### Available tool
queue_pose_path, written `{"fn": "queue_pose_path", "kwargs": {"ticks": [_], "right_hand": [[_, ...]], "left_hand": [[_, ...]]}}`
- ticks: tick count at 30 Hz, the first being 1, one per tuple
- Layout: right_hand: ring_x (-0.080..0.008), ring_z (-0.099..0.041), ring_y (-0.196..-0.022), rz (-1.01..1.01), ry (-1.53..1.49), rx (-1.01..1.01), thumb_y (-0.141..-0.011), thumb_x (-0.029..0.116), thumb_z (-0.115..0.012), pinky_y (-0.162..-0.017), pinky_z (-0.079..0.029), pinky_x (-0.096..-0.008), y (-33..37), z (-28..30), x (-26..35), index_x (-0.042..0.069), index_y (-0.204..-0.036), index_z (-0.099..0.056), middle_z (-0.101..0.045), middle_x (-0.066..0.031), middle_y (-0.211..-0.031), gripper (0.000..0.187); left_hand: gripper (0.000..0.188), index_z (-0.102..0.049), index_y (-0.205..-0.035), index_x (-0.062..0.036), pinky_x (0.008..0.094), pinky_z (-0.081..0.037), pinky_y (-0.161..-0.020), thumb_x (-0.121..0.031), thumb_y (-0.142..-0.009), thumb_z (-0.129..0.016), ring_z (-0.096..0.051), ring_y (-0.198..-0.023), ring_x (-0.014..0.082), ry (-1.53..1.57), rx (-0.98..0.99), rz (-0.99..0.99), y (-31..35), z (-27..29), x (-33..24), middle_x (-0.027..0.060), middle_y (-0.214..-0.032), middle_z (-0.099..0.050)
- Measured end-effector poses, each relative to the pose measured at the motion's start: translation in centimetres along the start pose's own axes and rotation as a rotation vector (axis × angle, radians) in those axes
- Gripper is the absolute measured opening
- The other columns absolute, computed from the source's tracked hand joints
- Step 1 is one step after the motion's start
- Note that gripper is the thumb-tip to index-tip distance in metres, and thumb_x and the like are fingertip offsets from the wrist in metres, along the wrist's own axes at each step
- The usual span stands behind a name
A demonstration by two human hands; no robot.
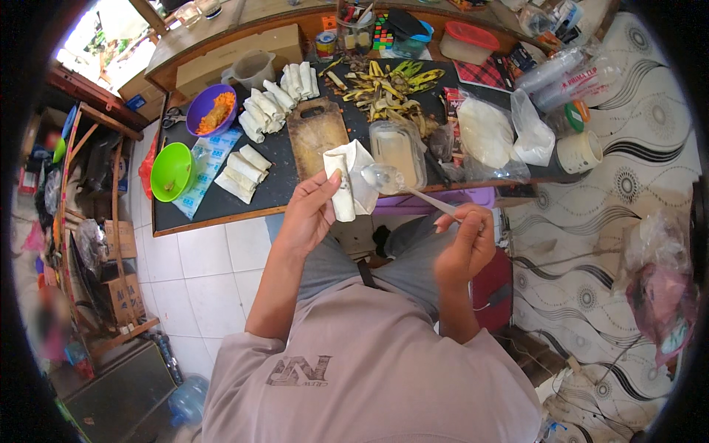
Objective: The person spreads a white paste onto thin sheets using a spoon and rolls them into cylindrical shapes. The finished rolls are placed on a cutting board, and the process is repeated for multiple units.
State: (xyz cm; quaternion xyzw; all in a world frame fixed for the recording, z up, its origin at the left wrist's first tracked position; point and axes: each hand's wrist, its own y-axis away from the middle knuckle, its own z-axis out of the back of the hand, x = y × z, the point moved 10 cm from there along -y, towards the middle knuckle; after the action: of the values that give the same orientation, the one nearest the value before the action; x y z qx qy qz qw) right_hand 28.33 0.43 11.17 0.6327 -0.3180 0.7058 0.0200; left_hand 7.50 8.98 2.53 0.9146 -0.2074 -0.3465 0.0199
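Observation:
Just past the table's front edge, my left hand [312, 210] pinches a partly rolled white spring roll [341, 193], thumb on top. Its loose wrapper flap spreads to the right. My right hand [469, 240] grips the handle of a spoon [425, 196]. The spoon's bowl lies at the flap; whether it touches, I cannot tell. Behind the spoon sits a clear plastic tub [377, 136] with pale, cloudy liquid. A worn wooden cutting board [304, 136] lies beyond the roll. Finished spring rolls [244, 173] lie at the left, with more stacked rolls [264, 111] farther back.
A purple bowl [194, 118] of orange shredded filling and a green bowl [171, 171] stand at the left. Banana peels [388, 85] are heaped at the back. On the right lie a plastic bag of white wrappers [484, 133] and a pale cup [580, 153].

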Motion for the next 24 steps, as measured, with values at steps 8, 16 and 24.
{"fn": "queue_pose_path", "kwargs": {"ticks": [8, 16, 24], "right_hand": [[-0.0154, -0.058, -0.064, 0.128, 0.165, 0.065, -0.100, 0.016, -0.041, -0.057, -0.047, -0.0255, -0.3, 0.0, 1.7, -0.003, -0.098, -0.056, -0.063, -0.0115, -0.078, 0.024], [-0.0208, -0.059, -0.067, 0.510, 0.292, 0.429, -0.100, 0.017, -0.038, -0.061, -0.049, -0.0306, 1.2, -2.2, 4.0, -0.005, -0.109, -0.056, -0.065, -0.0147, -0.083, 0.030], [-0.0283, -0.064, -0.079, 0.676, 0.343, 0.516, -0.096, 0.015, -0.047, -0.067, -0.053, -0.0364, 2.1, -2.5, 4.2, 0.000, -0.110, -0.057, -0.065, -0.0137, -0.098, 0.023]], "left_hand": [[0.032, -0.054, -0.119, 0.0076, 0.0294, -0.055, -0.080, -0.015, -0.097, -0.050, -0.066, -0.093, 0.0151, -0.038, 0.015, 0.036, 0.1, 0.5, 0.1, 0.0118, -0.108, -0.065], [0.030, -0.057, -0.111, 0.0060, 0.0321, -0.058, -0.069, -0.019, -0.096, -0.052, -0.068, -0.083, 0.0169, -0.047, -0.115, 0.094, 0.1, 0.7, 0.1, 0.0124, -0.099, -0.066], [0.029, -0.059, -0.111, 0.0066, 0.0326, -0.060, -0.068, -0.017, -0.096, -0.052, -0.068, -0.081, 0.0175, -0.079, -0.119, 0.106, 0.0, 0.4, -0.4, 0.0133, -0.099, -0.066]]}}
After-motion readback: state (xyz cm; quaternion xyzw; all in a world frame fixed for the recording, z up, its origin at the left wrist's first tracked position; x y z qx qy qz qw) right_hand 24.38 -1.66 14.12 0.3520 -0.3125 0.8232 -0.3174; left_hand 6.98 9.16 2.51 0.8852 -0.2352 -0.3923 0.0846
